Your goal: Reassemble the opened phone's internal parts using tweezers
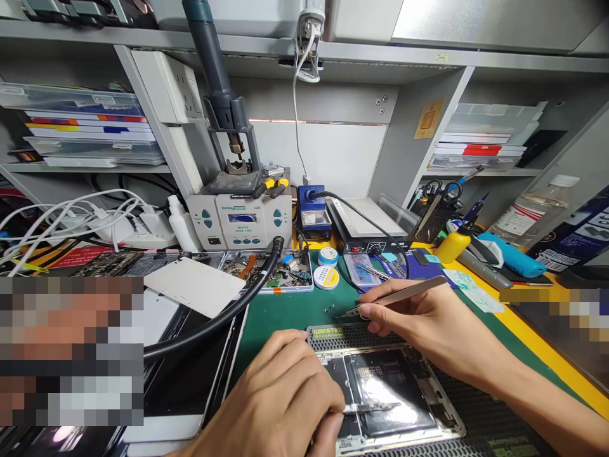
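Observation:
My right hand (404, 311) pinches a pair of metal tweezers (404, 293), their tips pointing left and down at the green mat (280, 317). Several tiny dark and silvery pieces (330, 309), perhaps screws, lie close to the tips. My left hand (290, 393) is curled over the left part of an opened tablet-like device (394, 387) with a large black battery showing. From its pinched thumb and forefinger a narrow silvery strip (371, 407) reaches across the battery; whether it is held or belongs to the device I cannot tell. The device lies on a grey perforated anti-slip pad (342, 336).
A thick black hose (228, 320) crosses the left side from a hot-air station (242, 219). A parts tray (273, 270), round tins (327, 277) and a heating plate (371, 222) stand behind the mat. A yellow bottle (451, 244) is at right, screens (190, 374) at left.

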### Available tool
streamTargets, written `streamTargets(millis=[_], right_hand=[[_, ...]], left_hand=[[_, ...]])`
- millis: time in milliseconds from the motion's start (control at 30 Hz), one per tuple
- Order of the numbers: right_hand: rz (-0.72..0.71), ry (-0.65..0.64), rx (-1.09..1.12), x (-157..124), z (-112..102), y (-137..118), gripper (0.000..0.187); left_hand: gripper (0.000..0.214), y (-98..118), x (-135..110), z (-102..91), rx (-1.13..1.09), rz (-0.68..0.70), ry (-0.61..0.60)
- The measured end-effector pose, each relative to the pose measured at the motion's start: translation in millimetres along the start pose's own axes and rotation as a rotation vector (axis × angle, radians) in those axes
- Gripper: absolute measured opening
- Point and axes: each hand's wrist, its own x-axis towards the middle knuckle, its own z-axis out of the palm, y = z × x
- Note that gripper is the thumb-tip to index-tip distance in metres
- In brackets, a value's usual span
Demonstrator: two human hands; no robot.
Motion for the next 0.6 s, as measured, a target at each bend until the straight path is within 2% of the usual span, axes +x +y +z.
streamTargets(millis=[300,600], right_hand=[[-0.022,0.026,0.008,-0.6,-5.9,-2.1,0.035],[-0.086,-0.007,-0.09,-4.2,-8.3,-0.3,0.025]], left_hand=[[0.02,3.5,4.2,-0.5,0.013,0.002,-0.014],[0.019,0.9,1.9,2.4,-0.002,-0.013,-0.021]])
